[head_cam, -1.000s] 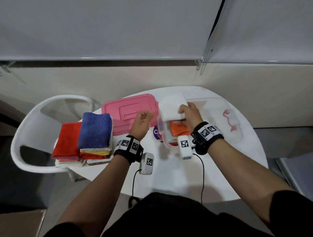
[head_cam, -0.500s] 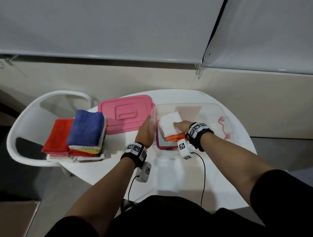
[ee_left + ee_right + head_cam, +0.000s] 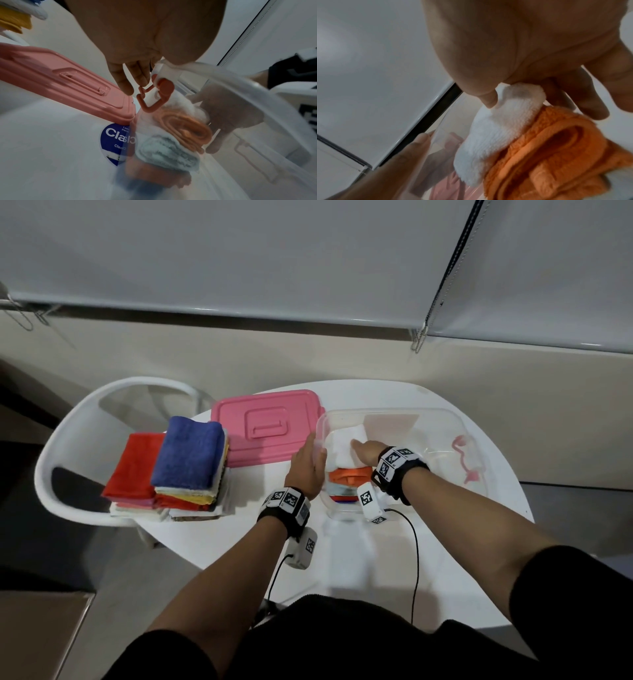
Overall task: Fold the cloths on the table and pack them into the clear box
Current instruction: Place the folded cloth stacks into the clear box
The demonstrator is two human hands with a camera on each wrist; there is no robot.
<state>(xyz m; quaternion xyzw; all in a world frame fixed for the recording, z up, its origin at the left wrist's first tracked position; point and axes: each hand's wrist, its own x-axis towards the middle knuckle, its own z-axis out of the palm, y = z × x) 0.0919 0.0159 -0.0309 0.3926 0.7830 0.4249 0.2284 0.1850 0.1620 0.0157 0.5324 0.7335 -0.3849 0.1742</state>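
Note:
The clear box (image 3: pixel 442 414) stands on the white table (image 3: pixel 342 559). At its left end lies a stack of folded cloths: a white cloth (image 3: pixel 344 438) on top, an orange cloth (image 3: pixel 349 474) under it, pale blue and darker ones below. My right hand (image 3: pixel 366 448) is inside the box and holds the white cloth (image 3: pixel 488 135), thumb on top, fingers down its right side. My left hand (image 3: pixel 306 467) rests with straight fingers against the box's left end wall, beside a pink clasp (image 3: pixel 154 97).
The pink lid (image 3: pixel 267 426) lies flat just left of the box. Further left is a pile of folded cloths, a blue cloth (image 3: pixel 188 453) on top and a red cloth (image 3: pixel 133 463) beside it. A white chair (image 3: pixel 68 440) stands behind that pile. Cables run from both wrists.
My right hand has brought the white cloth down from above the box onto the orange cloth. My left hand has gone from a raised fist to the box's left wall.

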